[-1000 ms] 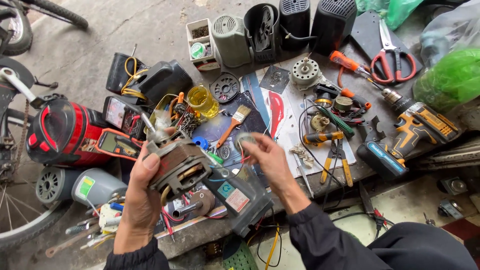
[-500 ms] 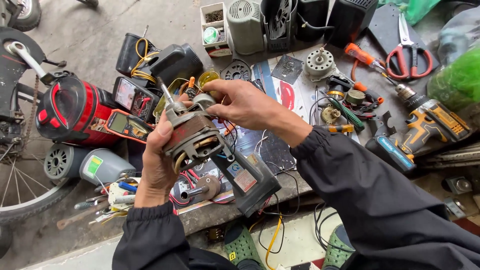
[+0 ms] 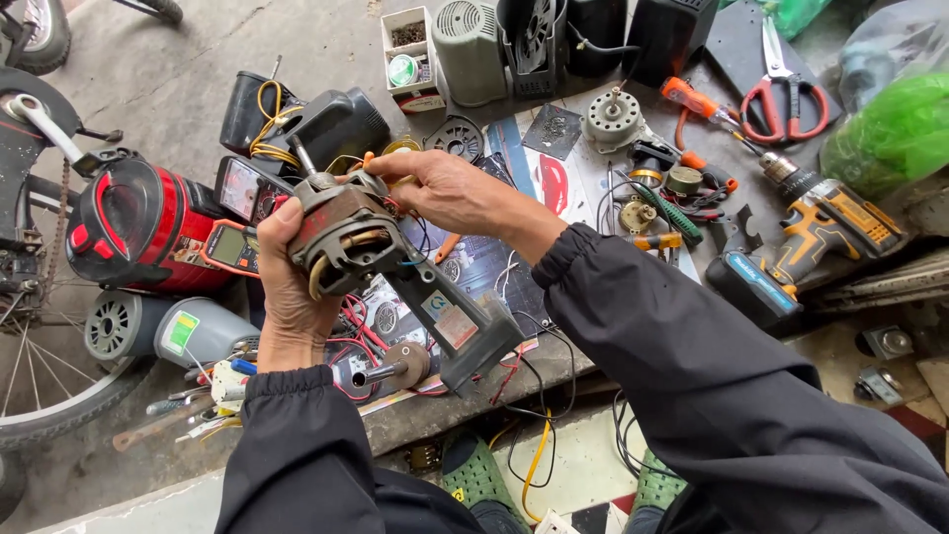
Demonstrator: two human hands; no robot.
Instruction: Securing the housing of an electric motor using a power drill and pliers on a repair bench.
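My left hand [image 3: 287, 297] grips a small grey electric motor [image 3: 341, 237] with copper windings and a thin shaft that points up and left. It is raised above the cluttered work surface. My right hand [image 3: 440, 188] reaches across from the right, fingertips on the motor's top end near the shaft. Thin red and black wires trail down from the motor. A grey soldering gun [image 3: 465, 326] lies just under it.
A red canister [image 3: 138, 222], multimeters [image 3: 237, 242], a second motor [image 3: 613, 117], red-handled scissors [image 3: 786, 99], a cordless drill [image 3: 820, 232], screwdrivers and black fan housings [image 3: 539, 40] crowd the surface. A bicycle wheel [image 3: 30, 376] stands at the left. Green sandals [image 3: 474, 475] show below.
The motor has been lifted off the surface and turned in my left hand. My right hand moved from the right of it up onto its top end.
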